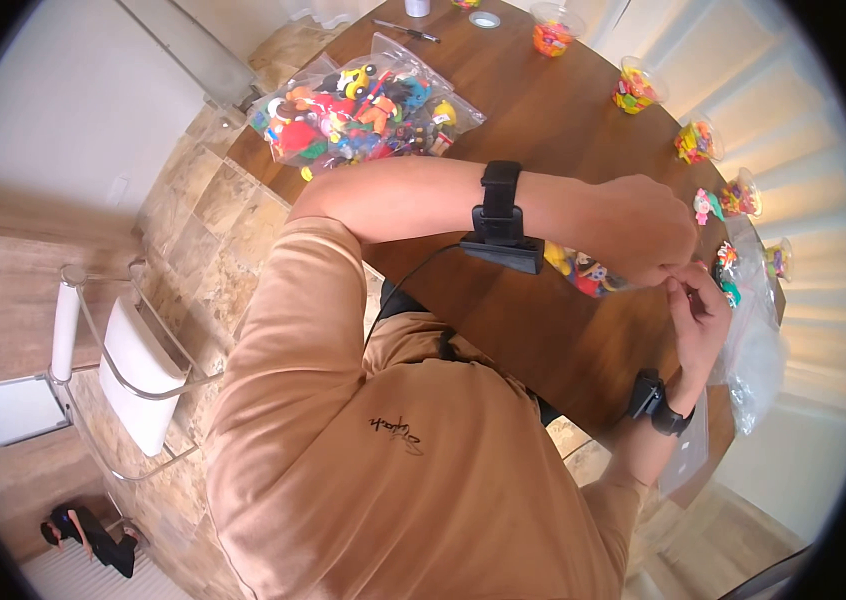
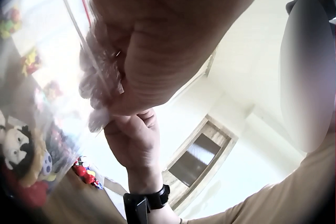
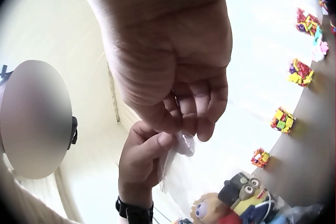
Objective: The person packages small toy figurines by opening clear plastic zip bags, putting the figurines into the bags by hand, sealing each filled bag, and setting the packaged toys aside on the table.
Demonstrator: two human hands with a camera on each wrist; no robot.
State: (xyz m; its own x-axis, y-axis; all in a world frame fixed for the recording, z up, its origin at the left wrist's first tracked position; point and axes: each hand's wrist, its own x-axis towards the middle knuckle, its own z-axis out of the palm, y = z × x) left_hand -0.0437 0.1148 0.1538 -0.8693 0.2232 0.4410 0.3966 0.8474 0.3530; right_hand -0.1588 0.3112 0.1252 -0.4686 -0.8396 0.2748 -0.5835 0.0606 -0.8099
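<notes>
In the head view my left hand (image 1: 648, 232) reaches across to my right hand (image 1: 700, 318), fingertips close together. A clear plastic bag with toy figures (image 1: 588, 272) lies partly hidden under the left forearm. The left wrist view has my left hand (image 2: 152, 45) gripping crumpled clear plastic (image 2: 105, 74), my right hand (image 2: 135, 142) just below and figures (image 2: 20, 148) seen through the plastic. In the right wrist view, my right hand (image 3: 181, 71) and left hand (image 3: 140, 155) pinch the bag's gathered edge (image 3: 184, 144); a goggled yellow figure (image 3: 251, 192) shows below.
A large bag of figures (image 1: 368, 112) lies at the table's far left. Candy cups (image 1: 635, 88) line the curtain side, near a pink figure (image 1: 703, 206). Clear bags (image 1: 755, 365) lie on the right. A pen (image 1: 408, 32) and tape roll (image 1: 484, 19) are at the top.
</notes>
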